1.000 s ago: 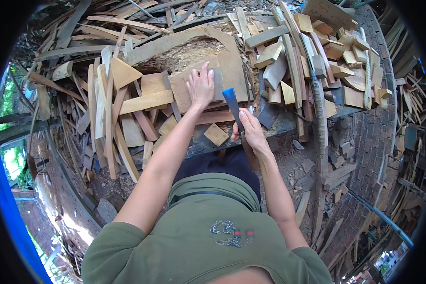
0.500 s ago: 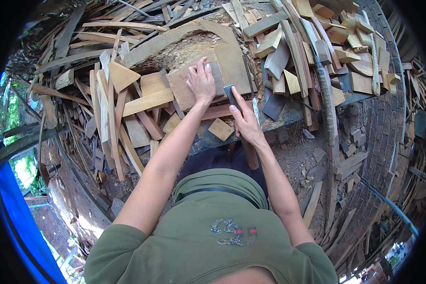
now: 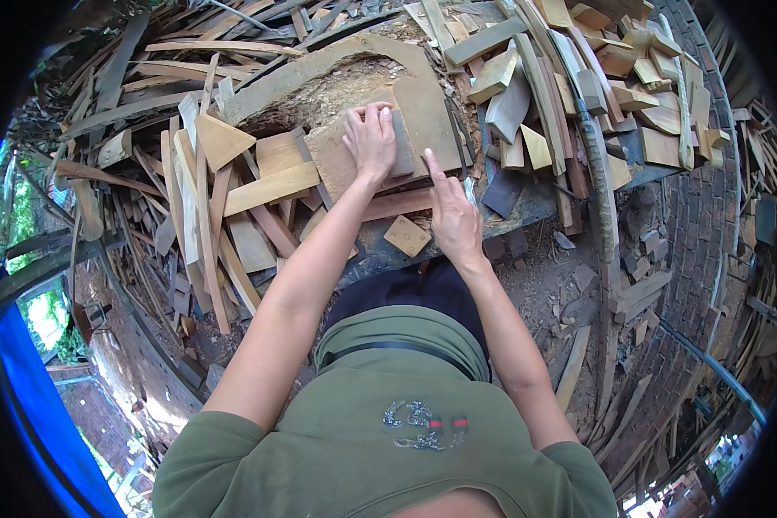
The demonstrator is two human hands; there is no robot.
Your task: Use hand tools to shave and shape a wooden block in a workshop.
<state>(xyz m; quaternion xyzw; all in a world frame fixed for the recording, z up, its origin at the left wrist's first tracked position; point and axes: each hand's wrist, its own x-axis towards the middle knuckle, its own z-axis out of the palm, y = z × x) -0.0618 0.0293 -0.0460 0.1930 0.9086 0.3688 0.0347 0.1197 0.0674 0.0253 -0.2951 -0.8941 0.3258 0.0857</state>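
Note:
My left hand is closed over a squared wooden block, fingers curled across its upper edge. The block stands on a thick, worn timber slab with a rough hollow in it. Close by, on the right, my right hand is closed, its index finger stretched forward. It holds a hatchet-like tool, of which only a thin dark edge shows beside the fingertip; the handle is hidden under the hand and forearm. A small square wood piece with round marks lies at the bench's near edge, between my forearms.
Long offcuts and a pale board crowd the left side. Cut blocks are heaped at the far right. A long upright pole stands before a brick surface. Scraps lie on the dirt ground.
My right hand has shifted slightly right and turned, so the tool's flat grey face and hanging handle no longer show. My left hand keeps its hold on the block.

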